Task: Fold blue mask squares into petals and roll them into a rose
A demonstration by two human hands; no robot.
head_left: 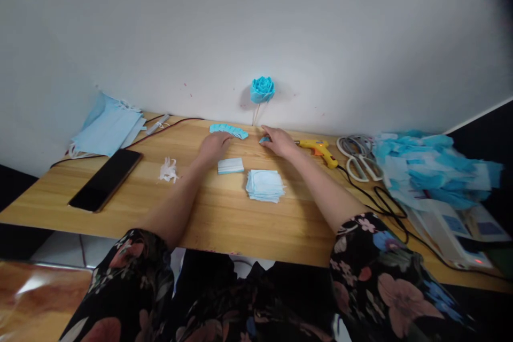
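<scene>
My left hand rests at the near edge of a row of small folded blue mask-fabric pieces; its fingers are curled together and their tips are hidden. Between the thumb and fingers of my right hand sits a small blue folded piece. Closer to me lie a pleated mask piece and a stack of cut light-blue squares. A blue fabric flower on a thin stick leans against the wall behind my hands.
A yellow glue gun and white-handled scissors lie right of my right hand. Beyond them are a black cord and a heap of blue fabric. Leftward are white scraps, a phone and face masks.
</scene>
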